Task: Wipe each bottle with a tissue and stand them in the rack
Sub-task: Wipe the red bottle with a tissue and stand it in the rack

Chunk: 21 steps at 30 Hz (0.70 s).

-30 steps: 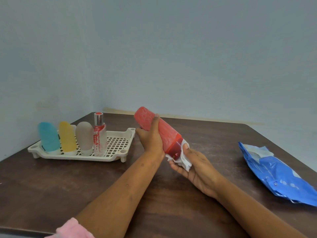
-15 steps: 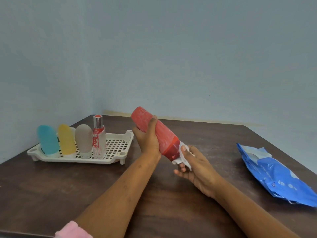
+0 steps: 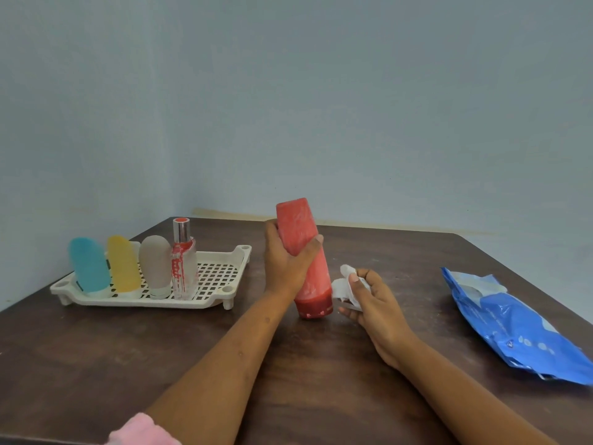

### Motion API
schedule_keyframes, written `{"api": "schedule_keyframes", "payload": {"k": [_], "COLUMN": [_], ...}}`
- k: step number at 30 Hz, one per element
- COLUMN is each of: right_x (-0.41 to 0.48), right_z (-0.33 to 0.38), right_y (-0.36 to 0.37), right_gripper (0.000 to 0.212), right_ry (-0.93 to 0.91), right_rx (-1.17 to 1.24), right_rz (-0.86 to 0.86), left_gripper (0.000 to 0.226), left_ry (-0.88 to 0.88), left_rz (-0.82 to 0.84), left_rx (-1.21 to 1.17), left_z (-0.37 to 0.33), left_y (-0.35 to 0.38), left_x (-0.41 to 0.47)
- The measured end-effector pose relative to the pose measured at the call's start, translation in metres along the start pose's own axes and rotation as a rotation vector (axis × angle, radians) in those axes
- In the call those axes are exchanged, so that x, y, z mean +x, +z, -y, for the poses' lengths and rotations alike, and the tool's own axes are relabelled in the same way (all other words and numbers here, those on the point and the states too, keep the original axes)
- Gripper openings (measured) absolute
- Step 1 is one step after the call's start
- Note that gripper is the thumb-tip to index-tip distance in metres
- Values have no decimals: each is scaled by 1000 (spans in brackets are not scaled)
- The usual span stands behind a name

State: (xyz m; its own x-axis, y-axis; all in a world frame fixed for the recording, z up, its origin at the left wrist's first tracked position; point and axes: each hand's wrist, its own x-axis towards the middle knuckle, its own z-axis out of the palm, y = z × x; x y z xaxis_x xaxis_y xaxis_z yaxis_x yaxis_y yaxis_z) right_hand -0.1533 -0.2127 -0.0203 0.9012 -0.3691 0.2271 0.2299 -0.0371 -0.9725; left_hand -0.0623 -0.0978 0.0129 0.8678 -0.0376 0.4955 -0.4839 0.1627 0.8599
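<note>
Four bottles [image 3: 155,264] in rack [image 3: 192,305], packet [image 3: 519,335] right.

A dark brown wooden table [image 3: 96,364] fills the near scene, its grain streaked and dusty. Two plain pale blue-grey walls, the left wall [image 3: 64,123] and the far wall [image 3: 353,107], meet in a corner at far left. The light is soft and even.

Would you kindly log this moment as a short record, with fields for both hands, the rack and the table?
left hand: grips the red bottle, nearly upright, cap end down
right hand: pinches a white tissue beside the cap
rack: holds blue bottle, yellow bottle, grey bottle, clear spray bottle in a row; right part free
table: dark wood; blue pack lies at the right
</note>
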Motion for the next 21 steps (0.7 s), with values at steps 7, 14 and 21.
{"api": "schedule_keyframes", "payload": {"k": [7,14,21], "right_x": [1,-1,-5], "right_z": [-4,-5,-6], "right_y": [-1,1,3], "right_gripper": [14,17,30], "right_ry": [-24,-103,-580], "right_rx": [-68,-133,-633], "right_rz": [23,68,90], "left_gripper": [47,49,61], "left_ry": [-27,-401,-598], "left_rz": [74,-209,-420], "left_rx": [47,-225,-285], "left_z": [3,20,25], "left_y": [-4,-16,-16], "left_x": [7,20,25]}}
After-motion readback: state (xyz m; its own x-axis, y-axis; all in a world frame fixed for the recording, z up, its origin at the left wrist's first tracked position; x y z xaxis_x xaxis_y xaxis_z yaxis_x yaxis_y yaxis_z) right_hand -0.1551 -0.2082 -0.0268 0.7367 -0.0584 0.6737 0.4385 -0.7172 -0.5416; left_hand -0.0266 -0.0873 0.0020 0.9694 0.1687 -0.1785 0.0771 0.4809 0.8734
